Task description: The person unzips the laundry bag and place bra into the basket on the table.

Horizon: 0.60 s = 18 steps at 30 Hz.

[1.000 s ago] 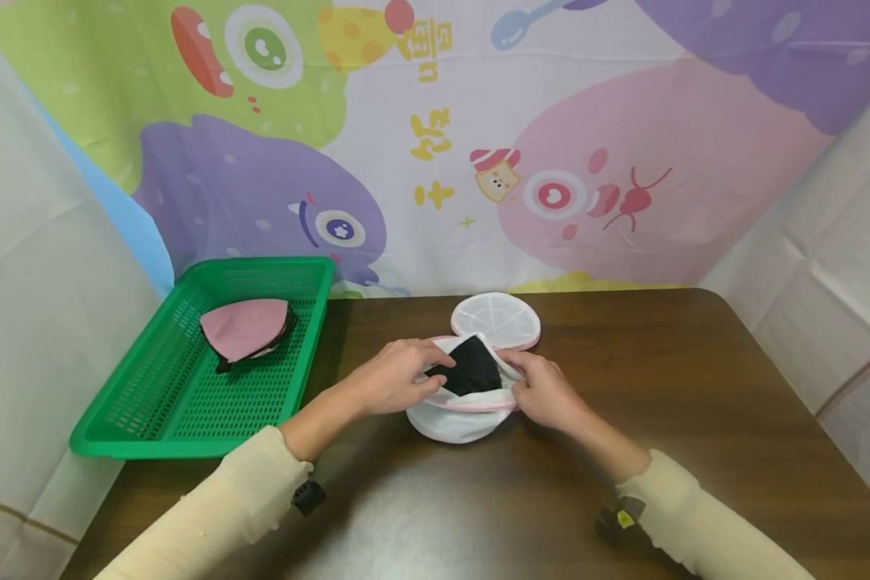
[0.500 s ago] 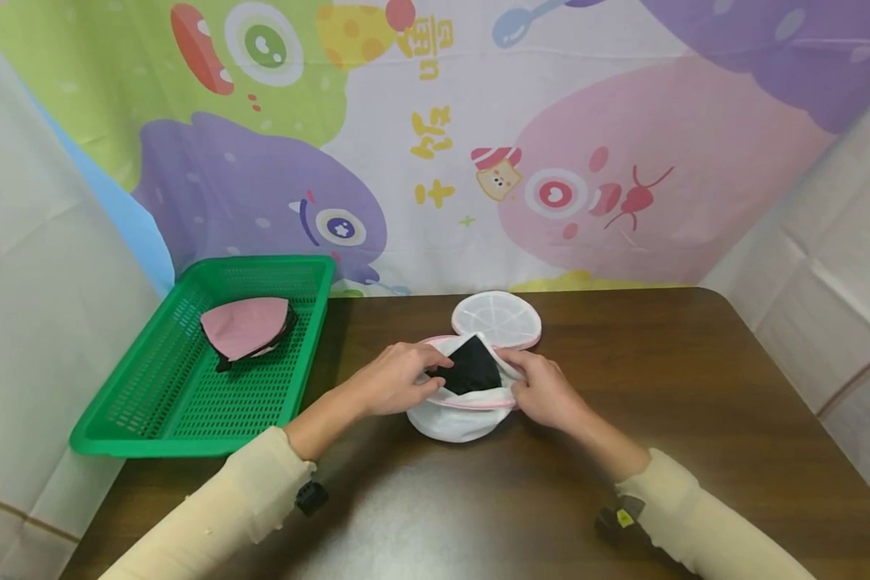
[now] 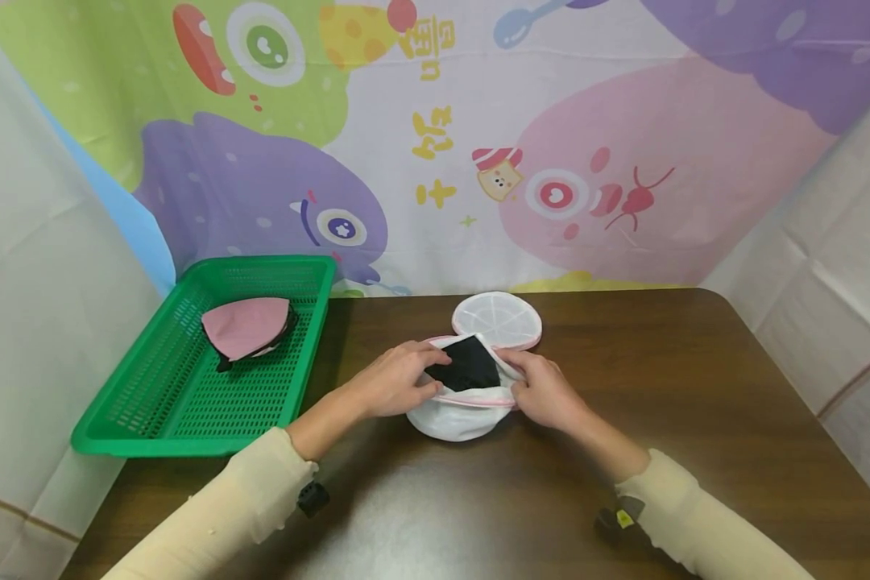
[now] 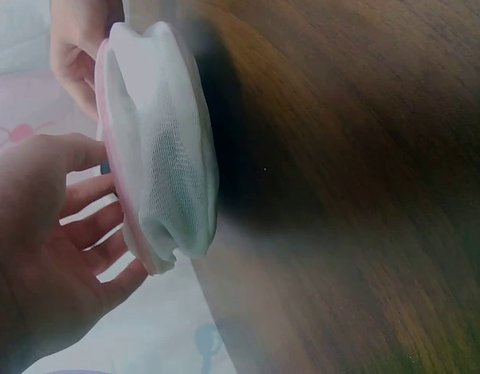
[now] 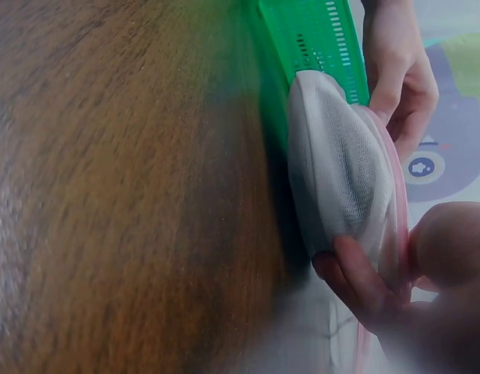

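Observation:
A round white mesh laundry bag with a pink zipper edge stands on the table, its top unzipped. Inside lies a piece of folded black cloth, one corner pointing up; its exact kind cannot be told. My left hand reaches over the bag's left rim with fingers loosely spread, fingertips at the cloth's left side. In the left wrist view the mesh bag hides part of those fingertips. On the opposite side, my right hand pinches the rim between thumb and fingers, also seen in the right wrist view.
Behind the bag lies its round white mesh lid, touching or nearly touching the rim. A green plastic basket at left holds a pink cloth item with black trim. A cartoon-printed curtain hangs along the table's back edge.
The left fingertips have shifted slightly at the black cloth's left side. The right hand keeps its hold on the rim, and the bag stays in place.

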{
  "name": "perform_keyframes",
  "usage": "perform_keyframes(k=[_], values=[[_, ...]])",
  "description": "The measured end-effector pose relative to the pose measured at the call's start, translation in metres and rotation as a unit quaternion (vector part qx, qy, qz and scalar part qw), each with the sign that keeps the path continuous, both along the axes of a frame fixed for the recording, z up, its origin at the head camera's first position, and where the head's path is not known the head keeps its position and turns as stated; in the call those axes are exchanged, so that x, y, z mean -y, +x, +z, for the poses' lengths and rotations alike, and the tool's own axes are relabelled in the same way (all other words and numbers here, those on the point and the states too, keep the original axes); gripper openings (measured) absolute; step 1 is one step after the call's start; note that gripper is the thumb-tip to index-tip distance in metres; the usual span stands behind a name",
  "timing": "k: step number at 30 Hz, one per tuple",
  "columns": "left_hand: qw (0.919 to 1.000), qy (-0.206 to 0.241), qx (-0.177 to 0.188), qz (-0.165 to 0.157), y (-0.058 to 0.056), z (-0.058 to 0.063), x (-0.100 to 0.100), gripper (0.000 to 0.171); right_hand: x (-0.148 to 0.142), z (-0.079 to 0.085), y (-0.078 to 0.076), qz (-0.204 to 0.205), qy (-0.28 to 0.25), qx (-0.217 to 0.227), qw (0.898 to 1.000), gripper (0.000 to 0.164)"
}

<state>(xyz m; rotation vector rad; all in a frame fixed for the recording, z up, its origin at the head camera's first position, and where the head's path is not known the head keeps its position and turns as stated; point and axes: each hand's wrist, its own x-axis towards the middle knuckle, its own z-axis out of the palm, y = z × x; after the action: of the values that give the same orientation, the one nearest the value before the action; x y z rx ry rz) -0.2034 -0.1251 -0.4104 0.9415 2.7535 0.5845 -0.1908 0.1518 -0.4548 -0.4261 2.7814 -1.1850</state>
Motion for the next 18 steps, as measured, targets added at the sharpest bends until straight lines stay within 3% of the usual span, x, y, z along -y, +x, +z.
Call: perform_keyframes(k=[13,15,18], values=[[0.9993,-0.019,0.000,0.034,-0.002,-0.007,-0.002,0.050,0.000,-0.003,0.000,-0.001,-0.011,-0.007,1.000,0.069],[0.9989,-0.014,0.010,0.043,-0.005,-0.014,-0.001,0.054,0.000,-0.002,0.000,0.000,-0.012,-0.008,1.000,0.069],[0.9985,-0.015,0.006,0.053,-0.018,-0.039,0.002,0.061,0.001,-0.001,0.001,0.002,-0.013,-0.009,1.000,0.070]])
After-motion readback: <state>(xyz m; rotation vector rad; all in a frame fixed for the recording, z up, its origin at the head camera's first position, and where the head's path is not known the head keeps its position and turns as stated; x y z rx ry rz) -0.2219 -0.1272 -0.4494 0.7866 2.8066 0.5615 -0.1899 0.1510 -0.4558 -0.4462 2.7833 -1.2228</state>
